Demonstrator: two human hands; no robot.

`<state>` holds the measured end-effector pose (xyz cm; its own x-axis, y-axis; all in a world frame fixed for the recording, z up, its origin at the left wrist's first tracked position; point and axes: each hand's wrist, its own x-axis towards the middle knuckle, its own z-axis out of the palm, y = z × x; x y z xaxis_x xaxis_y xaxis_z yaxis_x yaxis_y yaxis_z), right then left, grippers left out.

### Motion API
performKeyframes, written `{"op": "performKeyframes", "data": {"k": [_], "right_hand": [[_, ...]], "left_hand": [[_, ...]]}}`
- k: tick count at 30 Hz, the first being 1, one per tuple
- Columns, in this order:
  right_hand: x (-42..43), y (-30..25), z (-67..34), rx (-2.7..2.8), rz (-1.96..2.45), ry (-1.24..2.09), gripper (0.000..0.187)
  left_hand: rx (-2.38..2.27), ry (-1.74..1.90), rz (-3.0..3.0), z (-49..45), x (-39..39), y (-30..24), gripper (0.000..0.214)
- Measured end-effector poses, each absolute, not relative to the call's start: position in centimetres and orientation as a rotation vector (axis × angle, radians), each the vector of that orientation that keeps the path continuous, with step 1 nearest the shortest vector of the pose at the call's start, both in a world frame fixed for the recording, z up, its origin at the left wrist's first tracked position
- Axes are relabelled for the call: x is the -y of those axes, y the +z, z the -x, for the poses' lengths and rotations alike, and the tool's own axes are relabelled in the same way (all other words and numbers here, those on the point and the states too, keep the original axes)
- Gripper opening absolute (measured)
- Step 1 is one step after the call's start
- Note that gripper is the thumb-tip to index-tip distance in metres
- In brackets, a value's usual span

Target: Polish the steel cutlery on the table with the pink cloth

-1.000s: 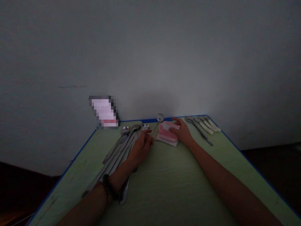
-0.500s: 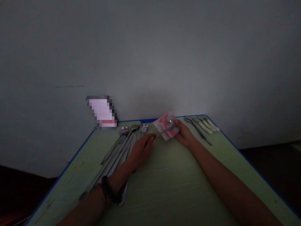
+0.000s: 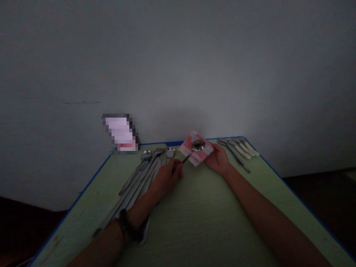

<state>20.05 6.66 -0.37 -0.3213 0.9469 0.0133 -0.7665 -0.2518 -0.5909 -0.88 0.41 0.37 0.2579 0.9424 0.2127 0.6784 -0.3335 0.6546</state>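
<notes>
My left hand [image 3: 170, 175] is closed round the handle of a metal spoon [image 3: 198, 145], its bowl pointing away to the right. Behind the bowl spreads a pink and white checked cloth [image 3: 192, 138], which my right hand [image 3: 217, 158] grips at its right side. Part of my right hand's fingers is hidden behind the cloth. Under and beside my left forearm lies a group of long-handled metal spoons and ladles [image 3: 139, 181]. To the right of my right hand are several spoons [image 3: 236, 154], some with white handles.
The pale green table [image 3: 200, 218] has a blue edge and stands against a grey wall [image 3: 178, 66]. A phone-like device with a blurred-out screen [image 3: 121, 131] leans on the wall at the back left.
The spoon has turned so its bowl now shows fully in front of the cloth. The cloth has shifted slightly left and looks more opened out over my right hand.
</notes>
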Motion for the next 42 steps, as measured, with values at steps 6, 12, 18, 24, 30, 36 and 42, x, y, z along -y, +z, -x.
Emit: {"op": "performKeyframes", "data": {"k": [6, 12, 18, 24, 30, 36, 42], "right_hand": [[-7.2, -0.9, -20.5, 0.544, 0.385, 1.761, 0.022], [-7.0, -1.3, -19.7, 0.823, 0.425, 1.752, 0.018], [-6.3, -1.4, -19.0, 0.985, 0.496, 1.712, 0.018], [-6.1, -1.3, -18.5, 1.006, 0.65, 1.566, 0.023], [-6.4, -1.8, -18.5, 1.051, 0.645, 1.547, 0.025], [-6.0, -1.3, -18.8, 0.986, 0.603, 1.652, 0.046], [-6.1, -0.9, -18.9, 0.903, 0.504, 1.69, 0.02]], "left_hand": [[-1.591, 0.81, -2.142, 0.9, -0.4, 0.6, 0.029], [-1.601, 0.775, -2.191, 1.0, -0.5, 0.5, 0.028], [-1.562, 0.623, -2.298, 0.9, -0.4, 0.1, 0.029], [-1.518, 0.481, -2.393, 0.9, -0.3, 0.0, 0.031], [-1.517, 0.447, -2.418, 0.9, 0.0, 0.1, 0.032], [-1.514, 0.411, -2.438, 0.8, 0.1, 0.4, 0.033], [-1.509, 0.477, -2.362, 0.8, 0.1, 0.7, 0.032]]}}
